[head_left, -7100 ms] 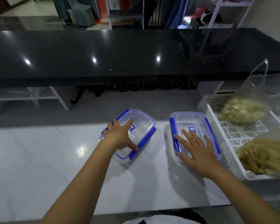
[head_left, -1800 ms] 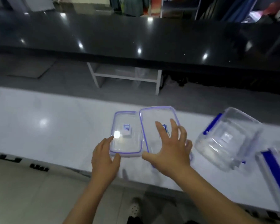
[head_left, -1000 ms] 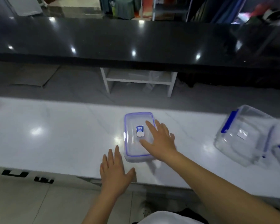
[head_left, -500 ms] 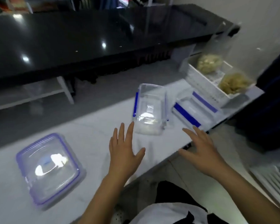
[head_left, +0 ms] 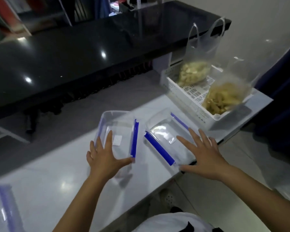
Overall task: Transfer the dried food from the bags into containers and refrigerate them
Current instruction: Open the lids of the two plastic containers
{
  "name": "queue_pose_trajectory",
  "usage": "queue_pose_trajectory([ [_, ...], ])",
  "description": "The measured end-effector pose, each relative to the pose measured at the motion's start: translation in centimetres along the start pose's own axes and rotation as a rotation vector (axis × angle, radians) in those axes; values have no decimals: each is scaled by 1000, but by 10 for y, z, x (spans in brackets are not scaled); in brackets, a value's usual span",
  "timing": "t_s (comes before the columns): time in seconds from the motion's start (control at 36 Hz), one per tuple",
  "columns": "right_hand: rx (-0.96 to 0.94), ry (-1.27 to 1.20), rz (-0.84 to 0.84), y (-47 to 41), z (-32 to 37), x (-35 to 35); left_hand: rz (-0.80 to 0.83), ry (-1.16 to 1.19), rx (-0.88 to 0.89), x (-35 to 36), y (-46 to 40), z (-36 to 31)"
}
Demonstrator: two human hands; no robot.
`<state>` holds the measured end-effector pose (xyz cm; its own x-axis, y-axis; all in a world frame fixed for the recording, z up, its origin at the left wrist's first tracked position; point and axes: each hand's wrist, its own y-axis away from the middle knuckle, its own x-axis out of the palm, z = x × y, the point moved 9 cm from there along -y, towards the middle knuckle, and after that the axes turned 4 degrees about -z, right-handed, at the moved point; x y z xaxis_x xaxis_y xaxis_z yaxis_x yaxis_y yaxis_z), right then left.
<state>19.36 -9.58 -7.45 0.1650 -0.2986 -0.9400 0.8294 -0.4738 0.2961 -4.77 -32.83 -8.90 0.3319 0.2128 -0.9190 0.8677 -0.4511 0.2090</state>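
Well to the left of both hands, at the frame's lower corner, the stacked lids [head_left: 2,210] lie flat on the white table [head_left: 54,178], seemingly parked out of the way so the boxes stay open for filling. The left hand [head_left: 104,156] rests with its fingers spread and straight across the near end of the left container [head_left: 117,136], the thumb lying along the near rim by the blue latch; it grips nothing, and looks placed to steady or slide the box. A narrow strip of bare table separates this box from the right container [head_left: 166,139], which sits angled, its near corner close to the table's front edge. The right hand [head_left: 206,158] hovers flat over that box's near right corner, fingers splayed and open, the palm partly past the table edge; whether it touches the plastic I cannot tell. Beyond the right hand's fingertips stands the white slotted basket [head_left: 191,101], holding the dried food: the far bag [head_left: 192,72], handles upright, and the near bag [head_left: 223,97], slumped over the basket's rim toward the table's right end. Both containers appear empty, so filling has not begun. Room is tight on the right, where box, basket and table edge crowd together; the open stretch lies left of the left hand.
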Motion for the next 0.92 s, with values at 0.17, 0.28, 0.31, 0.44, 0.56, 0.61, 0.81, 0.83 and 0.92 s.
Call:
queue_pose_trajectory([
  [0.17, -105, 54, -39, -39, -14, 4, -105, 57, -147, 5, 7, 4],
  [0.28, -146, 47, -51, -59, -11, 4, -138, 122, -252, 5, 19, 5],
  [0.31, -158, 39, -56, -63, -8, 4, -152, 138, -274, 4, 23, 4],
  [0.44, -173, 47, -105, -81, 9, 2, -189, 44, -358, 5, 39, -10],
  [0.56, -148, 63, -131, -99, 16, -2, -213, 2, -400, 9, 60, -19],
  [0.61, -150, 51, -162, -106, 18, -7, -226, -10, -373, 11, 68, -27],
  [0.81, -232, 72, -234, -125, 24, -9, -174, -20, -240, 22, 45, -41],
  [0.83, -231, 75, -242, -128, 24, -10, -173, -35, -247, 25, 41, -41],
  [0.92, -207, 87, -249, -136, 20, -12, -195, -57, -282, 29, 33, -42],
])
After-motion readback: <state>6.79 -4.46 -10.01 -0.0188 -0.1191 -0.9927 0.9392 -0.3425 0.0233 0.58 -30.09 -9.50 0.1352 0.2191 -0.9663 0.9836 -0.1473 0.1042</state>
